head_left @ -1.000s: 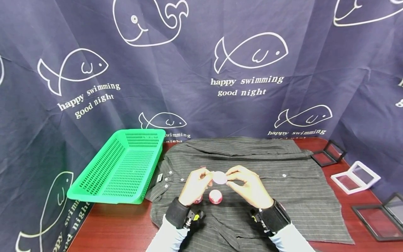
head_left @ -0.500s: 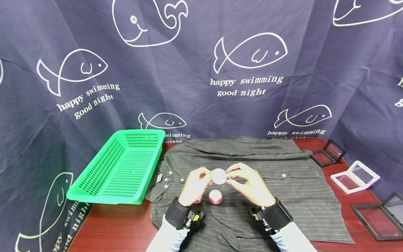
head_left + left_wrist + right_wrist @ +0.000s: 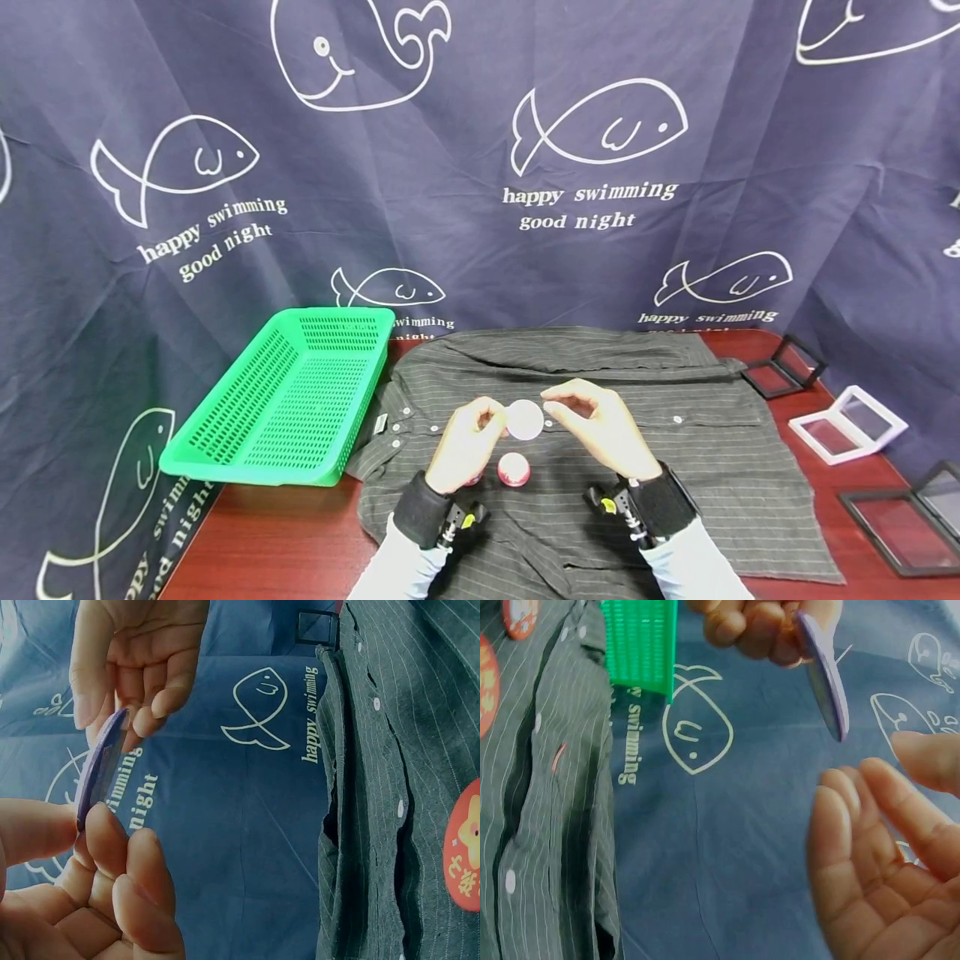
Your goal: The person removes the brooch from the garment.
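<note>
My left hand (image 3: pixel 497 419) pinches a round pale disc (image 3: pixel 524 419) by its edge, holding it up above a dark striped shirt (image 3: pixel 675 450). The left wrist view shows the disc (image 3: pixel 97 769) edge-on between my left thumb and fingers (image 3: pixel 112 832). My right hand (image 3: pixel 558 406) hovers just right of the disc, fingers loosely curved and holding nothing. In the right wrist view a gap separates its fingertips (image 3: pixel 840 802) from the disc (image 3: pixel 821 675). A red round badge (image 3: pixel 513 469) lies on the shirt below; another is partly hidden under my left hand.
A green plastic basket (image 3: pixel 285 400) sits to the left, hanging over the edge of the red-brown table (image 3: pixel 285 542). A white square frame (image 3: pixel 847 421) and black frames (image 3: pixel 783 367) lie at the right. A dark blue fish-print curtain hangs behind.
My right hand has let go of the disc and drawn slightly to the right. The left hand still holds the disc in about the same place.
</note>
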Demonstrator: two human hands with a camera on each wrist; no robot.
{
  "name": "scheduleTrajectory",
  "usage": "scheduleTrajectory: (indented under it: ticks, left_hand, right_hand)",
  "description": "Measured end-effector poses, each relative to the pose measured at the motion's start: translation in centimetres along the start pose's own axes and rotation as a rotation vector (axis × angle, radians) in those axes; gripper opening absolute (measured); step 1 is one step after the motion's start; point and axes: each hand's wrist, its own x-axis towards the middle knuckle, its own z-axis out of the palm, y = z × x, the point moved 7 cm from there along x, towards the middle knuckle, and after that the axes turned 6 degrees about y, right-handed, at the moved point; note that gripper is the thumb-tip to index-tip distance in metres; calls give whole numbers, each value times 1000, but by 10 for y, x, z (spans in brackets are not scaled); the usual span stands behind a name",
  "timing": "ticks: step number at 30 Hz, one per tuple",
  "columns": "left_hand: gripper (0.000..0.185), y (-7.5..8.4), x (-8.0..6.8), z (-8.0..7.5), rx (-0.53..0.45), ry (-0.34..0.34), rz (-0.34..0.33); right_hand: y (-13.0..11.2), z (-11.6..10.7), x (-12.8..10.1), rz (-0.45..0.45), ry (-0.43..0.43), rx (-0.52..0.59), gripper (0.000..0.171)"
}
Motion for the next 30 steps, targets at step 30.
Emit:
scheduleTrajectory:
  ticks: [30]
  left_hand:
    - [13, 17, -5, 3, 80, -23, 104]
  right_hand:
    - [6, 22, -9, 116, -101, -48, 13]
